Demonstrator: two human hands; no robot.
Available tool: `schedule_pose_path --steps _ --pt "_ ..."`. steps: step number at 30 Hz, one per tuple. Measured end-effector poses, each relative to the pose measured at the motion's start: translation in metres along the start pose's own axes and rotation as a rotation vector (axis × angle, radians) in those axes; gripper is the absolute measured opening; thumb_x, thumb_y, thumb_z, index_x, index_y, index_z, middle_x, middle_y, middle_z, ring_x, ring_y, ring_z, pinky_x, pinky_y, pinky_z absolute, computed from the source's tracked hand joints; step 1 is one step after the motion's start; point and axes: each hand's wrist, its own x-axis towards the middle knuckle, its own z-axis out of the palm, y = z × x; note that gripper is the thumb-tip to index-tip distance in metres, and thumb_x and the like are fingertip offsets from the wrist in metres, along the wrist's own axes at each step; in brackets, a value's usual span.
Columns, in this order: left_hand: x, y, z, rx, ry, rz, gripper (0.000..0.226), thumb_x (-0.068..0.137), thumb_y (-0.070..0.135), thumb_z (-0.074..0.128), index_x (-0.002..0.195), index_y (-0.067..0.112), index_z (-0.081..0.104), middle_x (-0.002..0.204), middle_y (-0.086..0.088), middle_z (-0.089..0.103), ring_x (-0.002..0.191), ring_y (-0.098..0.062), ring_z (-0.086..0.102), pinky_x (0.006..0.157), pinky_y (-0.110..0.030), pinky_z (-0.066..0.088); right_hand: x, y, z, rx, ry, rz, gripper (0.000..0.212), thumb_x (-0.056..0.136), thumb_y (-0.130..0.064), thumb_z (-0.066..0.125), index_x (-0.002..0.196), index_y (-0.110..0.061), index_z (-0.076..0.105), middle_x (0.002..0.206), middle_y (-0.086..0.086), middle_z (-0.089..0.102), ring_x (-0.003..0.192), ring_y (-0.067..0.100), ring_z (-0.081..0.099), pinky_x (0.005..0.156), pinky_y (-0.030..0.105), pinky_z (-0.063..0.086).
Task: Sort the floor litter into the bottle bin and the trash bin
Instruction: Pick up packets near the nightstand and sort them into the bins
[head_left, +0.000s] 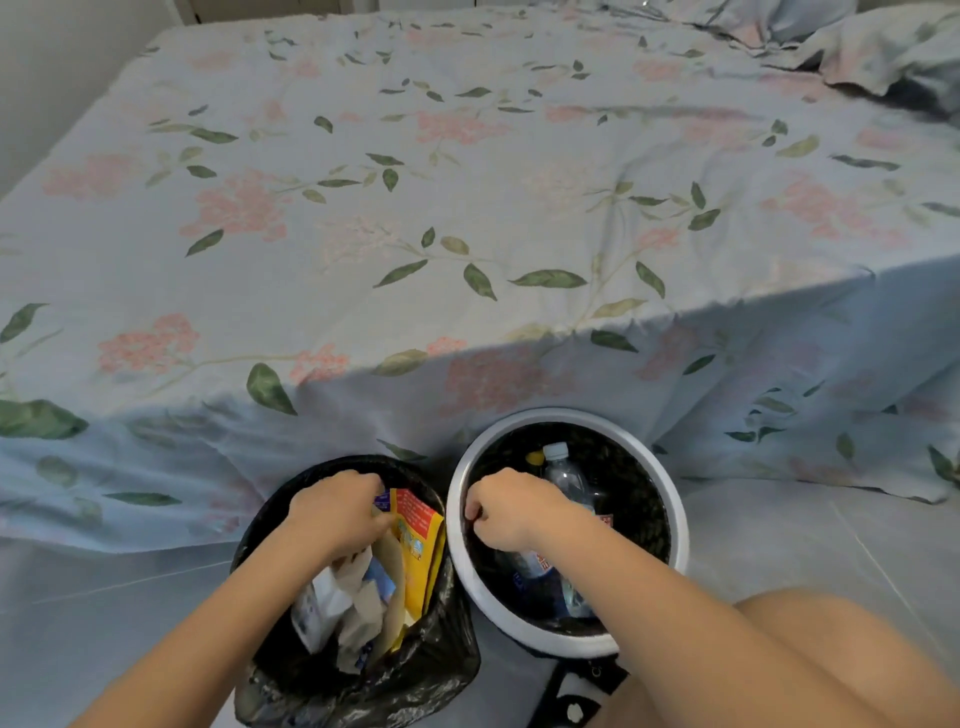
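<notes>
Two bins stand side by side on the floor against the bed. The trash bin (447, 639), lined with a black bag, holds paper scraps (343, 597) and a yellow and red snack packet (421, 540). My left hand (337, 512) reaches into it and grips the packet's top edge. The white-rimmed bottle bin (678, 530) holds a clear bottle with a white cap (563, 470), a yellow cap (535, 457) and a labelled plastic bottle (535, 566). My right hand (506, 512) is inside this bin, fingers curled down round the labelled bottle, whose top is hidden beneath the hand.
The bed (467, 208) with a floral blue sheet fills the view behind the bins, its sheet hanging to the floor. Grey floor tiles (805, 540) lie to the right. My bare knee (810, 665) is at the lower right, and a black strap (576, 696) lies by the bottle bin.
</notes>
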Motion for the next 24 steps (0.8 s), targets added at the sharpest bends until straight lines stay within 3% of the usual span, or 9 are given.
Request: schedule_pose_path --steps 5,9,11,18,24 --pt "0.007 0.089 -0.055 -0.016 0.143 0.284 0.039 0.094 0.046 0.049 0.126 0.025 0.054 0.121 0.002 0.063 0.108 -0.02 0.06 0.085 -0.038 0.054 -0.047 0.072 -0.064 -0.03 0.076 0.071 0.033 0.09 -0.013 0.046 0.117 -0.005 0.062 0.12 0.012 0.066 0.109 0.035 0.059 0.089 0.051 0.052" --pt "0.025 0.196 -0.082 0.031 0.231 0.507 0.036 0.093 0.043 0.05 0.124 0.027 0.058 0.12 0.002 0.065 0.11 -0.022 0.06 0.086 -0.04 0.053 -0.117 0.158 -0.092 -0.074 0.248 0.226 0.034 0.089 -0.023 0.049 0.12 -0.021 0.06 0.12 0.001 0.065 0.113 0.024 0.057 0.089 0.034 0.048" --pt "0.032 0.26 -0.088 0.052 0.241 0.625 0.033 0.092 0.044 0.05 0.12 0.028 0.059 0.119 0.003 0.065 0.111 -0.022 0.058 0.088 -0.04 0.052 -0.151 0.206 -0.086 -0.022 0.314 0.318 0.034 0.087 -0.024 0.05 0.119 -0.023 0.061 0.117 -0.001 0.066 0.111 0.023 0.058 0.089 0.032 0.047" --pt "0.045 0.471 -0.05 0.184 0.145 1.016 0.027 0.091 0.046 0.051 0.11 0.033 0.064 0.104 0.007 0.069 0.105 -0.021 0.061 0.078 -0.03 0.047 -0.263 0.346 0.03 0.38 0.498 0.756 0.038 0.084 -0.034 0.057 0.121 -0.029 0.057 0.106 -0.007 0.067 0.097 0.017 0.061 0.085 0.035 0.051" --pt "0.045 0.578 0.054 0.431 -0.061 1.262 0.026 0.091 0.049 0.049 0.102 0.034 0.067 0.103 0.006 0.067 0.102 -0.02 0.059 0.076 -0.03 0.044 -0.345 0.388 0.184 0.776 0.503 1.146 0.033 0.086 -0.025 0.055 0.119 -0.025 0.059 0.095 -0.01 0.066 0.091 0.012 0.055 0.082 0.029 0.047"
